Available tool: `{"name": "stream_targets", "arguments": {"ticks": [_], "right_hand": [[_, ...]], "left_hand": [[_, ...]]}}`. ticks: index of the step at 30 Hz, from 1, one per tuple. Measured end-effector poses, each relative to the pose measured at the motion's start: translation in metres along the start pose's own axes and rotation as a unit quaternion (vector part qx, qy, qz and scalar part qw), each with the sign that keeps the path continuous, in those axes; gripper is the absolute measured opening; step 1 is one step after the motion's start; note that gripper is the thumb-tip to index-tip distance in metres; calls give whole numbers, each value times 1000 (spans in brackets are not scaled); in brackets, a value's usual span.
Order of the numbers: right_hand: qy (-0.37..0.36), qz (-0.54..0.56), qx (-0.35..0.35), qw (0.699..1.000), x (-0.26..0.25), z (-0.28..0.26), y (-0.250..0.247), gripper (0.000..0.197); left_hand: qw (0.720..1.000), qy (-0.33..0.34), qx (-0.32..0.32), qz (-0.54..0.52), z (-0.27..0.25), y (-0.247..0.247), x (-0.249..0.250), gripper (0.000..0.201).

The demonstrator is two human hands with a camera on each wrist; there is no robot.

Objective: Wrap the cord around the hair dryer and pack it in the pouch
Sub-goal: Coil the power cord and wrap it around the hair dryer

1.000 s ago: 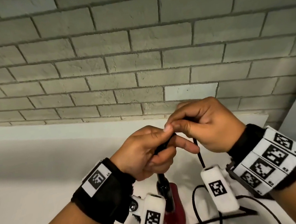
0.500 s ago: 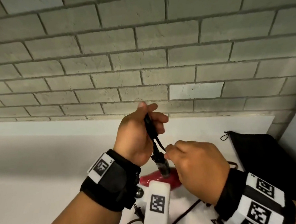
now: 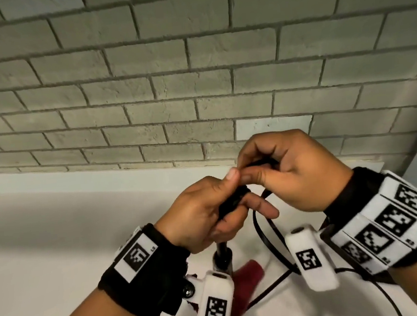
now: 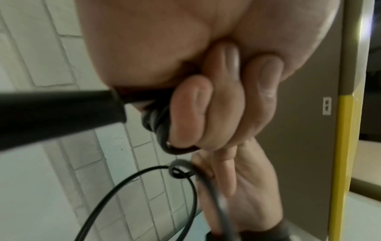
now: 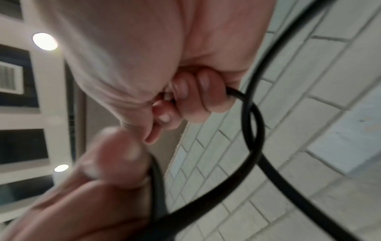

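Both hands are working above the bench: your left hand is curling round the hair dryer handle and its coils, dryer hanging near, while your right hand is pinching the cord. Keep feeding each turn snug beside the last, thumb pinning finished coils, slack untangled.

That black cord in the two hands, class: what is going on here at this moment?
A person is winding the black cord onto a red hair dryer. The left hand grips the wound end of the dryer's handle, which hangs down over the white table. The right hand pinches the cord beside it. Loose cord trails onto the table. No pouch shows.
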State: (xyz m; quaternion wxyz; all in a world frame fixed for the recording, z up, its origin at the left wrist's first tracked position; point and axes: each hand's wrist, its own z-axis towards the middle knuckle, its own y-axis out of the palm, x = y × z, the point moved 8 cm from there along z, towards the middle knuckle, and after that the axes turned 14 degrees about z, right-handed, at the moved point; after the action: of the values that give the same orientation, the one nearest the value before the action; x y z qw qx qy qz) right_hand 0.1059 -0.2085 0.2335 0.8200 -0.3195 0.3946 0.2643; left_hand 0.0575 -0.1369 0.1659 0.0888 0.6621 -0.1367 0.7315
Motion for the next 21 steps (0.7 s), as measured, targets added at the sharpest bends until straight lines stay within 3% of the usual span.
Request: {"name": "stream_targets", "arguments": {"ticks": [2,5,10,12,15,18,19,21], "right_hand": [[0,27,30,999,13,-1,-3,7],[23,53,40,998,37,-8,7,14],[-10,-89,75,993,45,-19,14,32],[-6,-121,71,990,45,-24,25,31],[65,-120,10,991,63,-35,49,16],[163,-39,-69,983,81,-49,64,20],[204,34,-82,975,84,-52,68,22],[275,222,-100,930,83,-57,79,26]], "left_hand": [[999,15,11,-29,-4,-6,5,66],[997,35,31,-57,-5,-13,8,61],[995,61,36,-72,-7,-12,12,57],[991,71,68,-86,-5,-16,16,55],[976,88,166,-107,-2,-39,20,52],[959,92,250,-93,-5,-62,17,46],[954,90,272,-81,-5,-66,13,45],[946,91,309,-23,-6,-68,10,47]]}}
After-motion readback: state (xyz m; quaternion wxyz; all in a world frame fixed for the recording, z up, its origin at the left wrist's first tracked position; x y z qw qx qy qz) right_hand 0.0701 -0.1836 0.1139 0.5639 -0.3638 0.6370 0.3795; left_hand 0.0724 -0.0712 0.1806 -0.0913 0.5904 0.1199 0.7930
